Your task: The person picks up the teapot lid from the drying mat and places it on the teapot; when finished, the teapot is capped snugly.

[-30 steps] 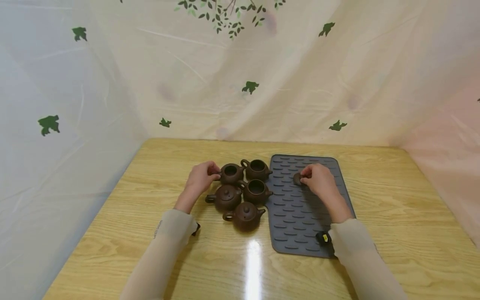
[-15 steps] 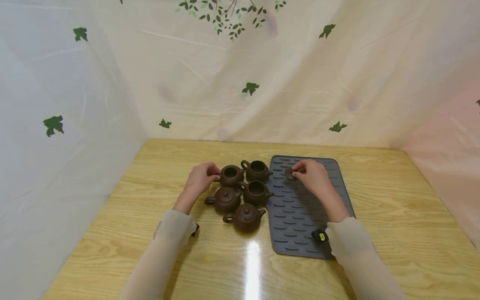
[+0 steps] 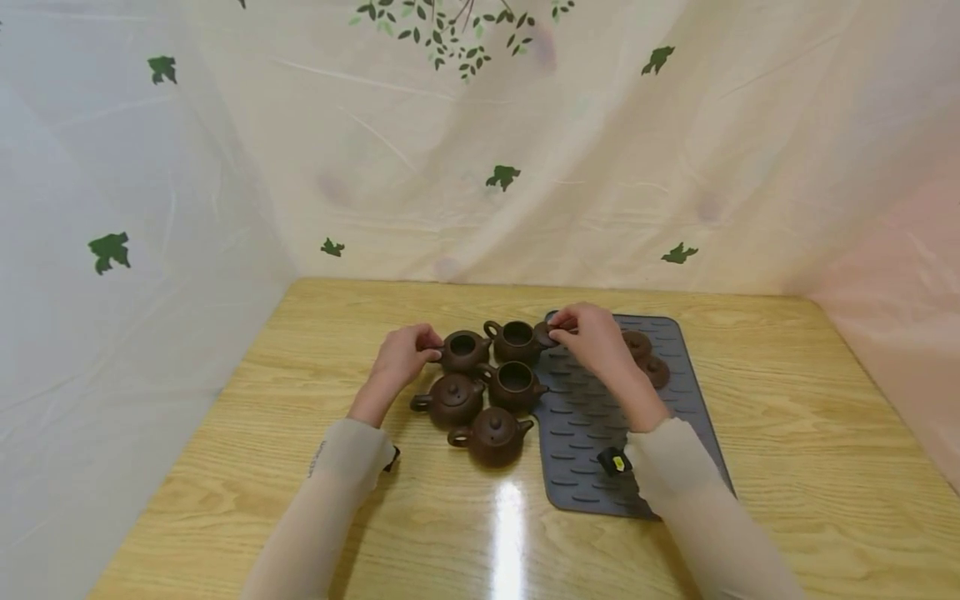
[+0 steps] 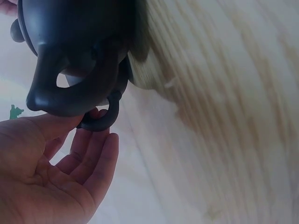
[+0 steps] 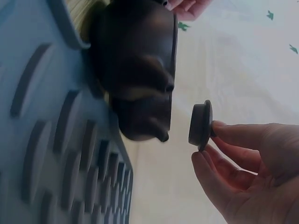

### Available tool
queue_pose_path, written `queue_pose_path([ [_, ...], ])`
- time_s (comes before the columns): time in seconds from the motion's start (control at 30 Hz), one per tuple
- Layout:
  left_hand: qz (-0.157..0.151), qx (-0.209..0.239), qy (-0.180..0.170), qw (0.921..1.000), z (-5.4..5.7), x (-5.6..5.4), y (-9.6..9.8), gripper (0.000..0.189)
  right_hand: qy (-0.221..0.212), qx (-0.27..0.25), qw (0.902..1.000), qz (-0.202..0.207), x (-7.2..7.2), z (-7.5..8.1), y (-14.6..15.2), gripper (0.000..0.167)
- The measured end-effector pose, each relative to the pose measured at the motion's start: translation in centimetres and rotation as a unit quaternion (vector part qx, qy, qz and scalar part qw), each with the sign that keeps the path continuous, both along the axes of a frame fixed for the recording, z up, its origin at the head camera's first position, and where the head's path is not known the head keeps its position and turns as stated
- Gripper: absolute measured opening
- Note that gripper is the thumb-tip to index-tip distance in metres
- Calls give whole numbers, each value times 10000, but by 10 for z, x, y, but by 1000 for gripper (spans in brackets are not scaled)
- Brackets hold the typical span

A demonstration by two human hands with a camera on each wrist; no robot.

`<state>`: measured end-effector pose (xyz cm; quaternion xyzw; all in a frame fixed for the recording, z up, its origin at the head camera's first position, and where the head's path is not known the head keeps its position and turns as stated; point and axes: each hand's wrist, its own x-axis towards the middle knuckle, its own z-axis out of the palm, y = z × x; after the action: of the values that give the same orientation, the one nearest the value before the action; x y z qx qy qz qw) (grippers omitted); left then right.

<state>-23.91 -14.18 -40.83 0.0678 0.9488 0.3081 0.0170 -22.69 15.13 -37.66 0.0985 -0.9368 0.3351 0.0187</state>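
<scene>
Altogether five teapots [image 3: 496, 446], three lids [image 3: 545, 335] off.

Wood-grained tabletop [image 3: 795, 400], yellow-brown, bordered on three sides by pale, creased hangings. The far hanging [image 3: 390, 192] is cream, the left hanging [image 3: 52, 375] greyish white, the right hanging [image 3: 900, 275] faintly pink. Dark green silhouettes [image 3: 502, 177], perhaps birds, though too coarse to tell, dot the hangings. A leafy branch print [image 3: 437, 37] crosses the far hanging's top; a white reflection [image 3: 508, 533] streaks the near tabletop.
</scene>
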Motion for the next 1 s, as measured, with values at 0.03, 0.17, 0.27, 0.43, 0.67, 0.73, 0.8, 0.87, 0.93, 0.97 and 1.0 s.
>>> queue_pose_path([
  [0.03,-4,11,13,10000,0,0,0,8,6,-12,10000,23,-1,0,-4,20],
  [0.17,-16,27,54,10000,-2,0,0,9,-54,-21,9999,101,-4,1,-19,20],
  [0.27,-10,16,68,10000,-3,-1,0,9,-106,-35,9998,154,-6,2,-29,20],
  [0.43,1,-3,88,10000,-4,-2,0,8,-147,-36,9995,261,-10,1,-44,19],
  [0.67,39,8,109,9999,-5,1,2,8,-124,-59,9987,491,-13,-1,-63,18],
  [0.73,46,18,135,9999,-5,2,2,8,-123,-54,9985,536,-14,-2,-69,17],
  [0.8,52,31,166,9998,-5,2,2,8,-118,-14,9982,588,-15,-3,-74,16],
  [0.87,63,28,181,9998,-6,3,2,7,-143,14,9978,645,-17,-4,-80,16],
  [0.93,79,16,199,9998,-6,4,3,7,-159,28,9974,708,-18,-6,-84,16],
  [0.97,94,9,197,9998,-6,5,3,7,-162,32,9972,736,-18,-6,-86,16],
  [1.0,106,11,192,9998,-7,5,3,7,-162,30,9970,759,-19,-7,-88,15],
])
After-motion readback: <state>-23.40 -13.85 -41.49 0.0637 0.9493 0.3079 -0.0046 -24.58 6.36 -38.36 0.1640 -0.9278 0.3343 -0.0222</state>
